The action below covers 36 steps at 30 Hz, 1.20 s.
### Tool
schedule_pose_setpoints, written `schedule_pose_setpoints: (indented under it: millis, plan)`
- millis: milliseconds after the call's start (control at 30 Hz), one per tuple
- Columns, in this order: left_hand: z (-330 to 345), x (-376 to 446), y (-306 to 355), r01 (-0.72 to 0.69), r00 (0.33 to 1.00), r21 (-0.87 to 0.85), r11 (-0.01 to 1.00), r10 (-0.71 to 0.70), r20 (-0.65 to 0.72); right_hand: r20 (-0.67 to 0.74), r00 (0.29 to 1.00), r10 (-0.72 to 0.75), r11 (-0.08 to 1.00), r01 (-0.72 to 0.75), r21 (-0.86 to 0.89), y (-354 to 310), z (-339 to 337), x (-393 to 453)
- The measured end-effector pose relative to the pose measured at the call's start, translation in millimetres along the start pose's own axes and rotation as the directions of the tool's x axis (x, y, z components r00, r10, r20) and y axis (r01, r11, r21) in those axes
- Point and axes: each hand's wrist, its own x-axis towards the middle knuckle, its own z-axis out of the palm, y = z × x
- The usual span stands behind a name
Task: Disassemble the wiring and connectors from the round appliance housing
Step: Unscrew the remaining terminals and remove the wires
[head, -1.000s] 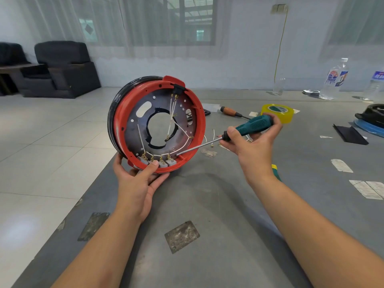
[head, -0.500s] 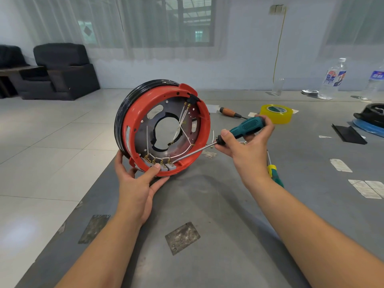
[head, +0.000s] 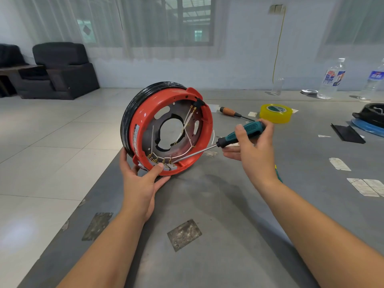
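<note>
prying at the connectors
my left hand (head: 141, 183) grips the housing (head: 166, 129) upright at 6 o'clock; right hand (head: 252, 148) fingers wrap the screwdriver (head: 239, 135), tip on connectors (head: 164, 163).

red round housing (head: 143, 113) | on edge, tilted | white wires (head: 188, 129) (brass connectors) inside

At the lower middle of the red housing (head: 166, 132), the left hand (head: 141, 183) hides part of the connector row (head: 164, 163). The second green screwdriver (head: 279, 175) shows only a sliver behind the right wrist. The frame's right edge cuts off the black and blue appliance (head: 372, 121) and a bottle (head: 376, 80).
</note>
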Motion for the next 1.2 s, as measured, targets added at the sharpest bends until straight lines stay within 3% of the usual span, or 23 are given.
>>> schedule_pose_setpoints:
  millis: [100, 167, 267, 333, 433, 567, 767, 933, 1200]
  plan:
    - [0, 0, 0, -0.007, 1.000, 0.010, 1.000, 0.007, -0.003, -0.028, 0.999, -0.020, 0.988, 0.016, -0.151, -1, -12, 6]
    - [0, 0, 0, -0.005, 1.000, 0.007, 1.000, 0.005, -0.005, 0.000, 0.999, 0.036, 0.986, -0.036, -0.161, -4, -21, 14]
    - [0, 0, 1, -0.001, 1.000, 0.010, 1.000, 0.001, -0.020, 0.116, 0.985, 0.130, 0.982, -0.112, -0.151, -10, -31, 24]
    - [0, -1, 1, -0.011, 1.000, 0.012, 1.000, 0.011, -0.021, 0.208, 0.966, 0.155, 0.966, -0.104, -0.235, -15, -36, 27]
    - [0, 0, 2, -0.015, 1.000, 0.021, 1.000, 0.016, -0.024, 0.349, 0.919, 0.184, 0.898, -0.012, -0.440, -27, -43, 27]
    - [0, 0, 4, -0.009, 0.999, 0.063, 0.998, 0.011, -0.040, 0.485, 0.852, 0.197, 0.730, 0.202, -0.652, -35, -49, 23]
    - [-3, 1, 6, -0.017, 0.999, 0.129, 0.992, 0.023, -0.042, 0.664, 0.724, 0.185, 0.584, 0.463, -0.667, -38, -51, 17]
    - [-6, 5, 8, -0.013, 0.996, 0.114, 0.993, 0.023, -0.083, 0.699, 0.714, 0.039, 0.461, 0.608, -0.647, -18, -51, 0]
    - [-9, 9, 8, 0.001, 0.995, 0.073, 0.997, 0.006, -0.103, 0.724, 0.685, -0.076, 0.445, 0.673, -0.591, 7, -51, -23]
